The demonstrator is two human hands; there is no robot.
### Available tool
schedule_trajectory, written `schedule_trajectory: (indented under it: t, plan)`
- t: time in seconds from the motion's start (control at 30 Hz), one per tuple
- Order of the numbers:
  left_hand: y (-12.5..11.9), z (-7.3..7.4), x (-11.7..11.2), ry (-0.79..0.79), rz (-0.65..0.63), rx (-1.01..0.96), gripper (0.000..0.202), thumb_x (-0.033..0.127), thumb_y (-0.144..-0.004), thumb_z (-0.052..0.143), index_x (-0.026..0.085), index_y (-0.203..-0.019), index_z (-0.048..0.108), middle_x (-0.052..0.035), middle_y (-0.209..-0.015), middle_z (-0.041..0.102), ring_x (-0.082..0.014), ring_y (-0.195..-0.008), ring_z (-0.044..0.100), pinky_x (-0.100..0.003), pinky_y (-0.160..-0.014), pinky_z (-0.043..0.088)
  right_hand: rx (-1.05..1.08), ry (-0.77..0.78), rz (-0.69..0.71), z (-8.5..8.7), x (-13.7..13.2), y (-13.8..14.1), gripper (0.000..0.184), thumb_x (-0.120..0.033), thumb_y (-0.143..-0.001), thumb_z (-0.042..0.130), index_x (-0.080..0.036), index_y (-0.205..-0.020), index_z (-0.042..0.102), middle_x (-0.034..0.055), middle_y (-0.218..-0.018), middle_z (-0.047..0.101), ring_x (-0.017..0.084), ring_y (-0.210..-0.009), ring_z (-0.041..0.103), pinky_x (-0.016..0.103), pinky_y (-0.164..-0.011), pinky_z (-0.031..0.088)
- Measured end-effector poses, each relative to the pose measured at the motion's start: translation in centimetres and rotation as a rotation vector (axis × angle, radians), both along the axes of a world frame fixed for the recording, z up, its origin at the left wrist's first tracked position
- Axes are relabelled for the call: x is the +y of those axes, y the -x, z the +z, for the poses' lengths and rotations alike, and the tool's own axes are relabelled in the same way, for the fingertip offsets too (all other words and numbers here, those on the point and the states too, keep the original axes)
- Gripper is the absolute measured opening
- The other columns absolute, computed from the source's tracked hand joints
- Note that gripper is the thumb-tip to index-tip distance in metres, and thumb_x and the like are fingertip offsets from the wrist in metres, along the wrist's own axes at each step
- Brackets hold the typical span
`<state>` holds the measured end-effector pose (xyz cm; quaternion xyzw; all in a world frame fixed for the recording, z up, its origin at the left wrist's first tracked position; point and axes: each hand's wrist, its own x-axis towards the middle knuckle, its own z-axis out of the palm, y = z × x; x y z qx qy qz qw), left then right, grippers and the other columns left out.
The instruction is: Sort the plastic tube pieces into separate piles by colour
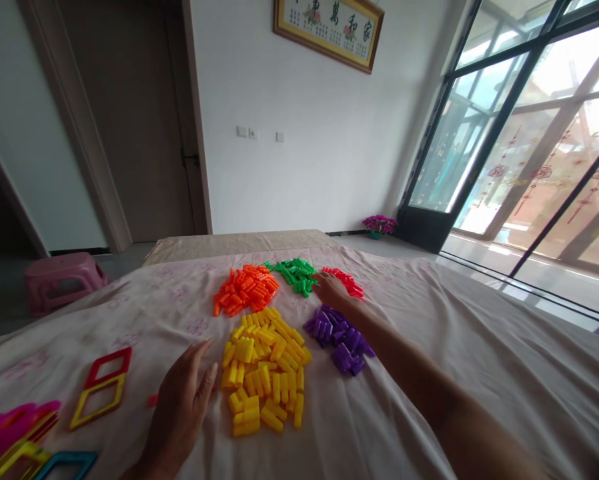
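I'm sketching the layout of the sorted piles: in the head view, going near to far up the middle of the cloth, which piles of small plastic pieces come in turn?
Yellow plastic pieces pile → orange plastic pieces pile → green plastic pieces pile, which the right hand reaches.

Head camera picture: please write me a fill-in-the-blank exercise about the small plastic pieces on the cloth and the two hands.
1. The right hand reaches between the red plastic pieces and the ____ plastic pieces.
2. The left hand lies flat beside the ____ plastic pieces.
3. The right forearm passes next to the ____ plastic pieces.

Missing words: green; yellow; purple
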<state>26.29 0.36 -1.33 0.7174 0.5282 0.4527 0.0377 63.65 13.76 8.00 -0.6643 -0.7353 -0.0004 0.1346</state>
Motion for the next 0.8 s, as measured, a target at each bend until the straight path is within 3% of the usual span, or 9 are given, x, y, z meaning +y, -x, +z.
schedule_trajectory:
  t: [0.2, 0.37, 0.63, 0.8]
  plan:
    - [0.3, -1.6, 0.1, 0.024, 0.023, 0.002, 0.042, 0.041, -0.091, 0.047, 0.026, -0.129, 0.054, -0.0093, -0.13, 0.062, -0.0269, -0.122, 0.058, -0.05, -0.102, 0.05, -0.192, 0.027, 0.176, -3.0, 7.9, 6.6, 0.044, -0.029, -0.094, 0.05, -0.024, -0.138, 0.051, 0.007, -0.152, 0.041, 0.025, -0.14, 0.03, 0.042, -0.115, 0.02]
    - [0.2, -2.2, 0.2, 0.038, 0.027, 0.003, 0.038, 0.04, -0.09, 0.047, 0.027, -0.124, 0.058, -0.009, -0.126, 0.065, -0.0277, -0.12, 0.06, -0.051, -0.1, 0.052, -0.27, 0.059, 0.171, -5.4, 10.7, 7.4, 0.039, -0.024, -0.096, 0.042, -0.02, -0.131, 0.058, 0.0096, -0.151, 0.043, 0.027, -0.143, 0.026, 0.048, -0.117, 0.013]
    - [-0.1, -2.0, 0.0, 0.069, 0.032, 0.036, 0.04, 0.036, -0.091, 0.047, 0.025, -0.128, 0.058, -0.0092, -0.13, 0.063, -0.0271, -0.126, 0.056, -0.051, -0.104, 0.05, -0.296, 0.042, 0.123, -5.1, 14.5, 8.0, 0.057, -0.018, -0.091, 0.044, -0.023, -0.148, 0.039, 0.0068, -0.158, 0.031, 0.028, -0.145, 0.019, 0.047, -0.116, 0.015]
    - [-0.1, -1.9, 0.0, 0.049, 0.037, 0.101, 0.037, 0.032, -0.093, 0.045, 0.022, -0.126, 0.059, -0.0096, -0.127, 0.066, -0.0257, -0.122, 0.059, -0.049, -0.101, 0.053, -0.318, 0.085, 0.139, -4.9, 17.0, 9.4, 0.055, -0.025, -0.09, 0.05, -0.031, -0.145, 0.045, 0.0024, -0.156, 0.036, 0.029, -0.145, 0.022, 0.047, -0.113, 0.022]
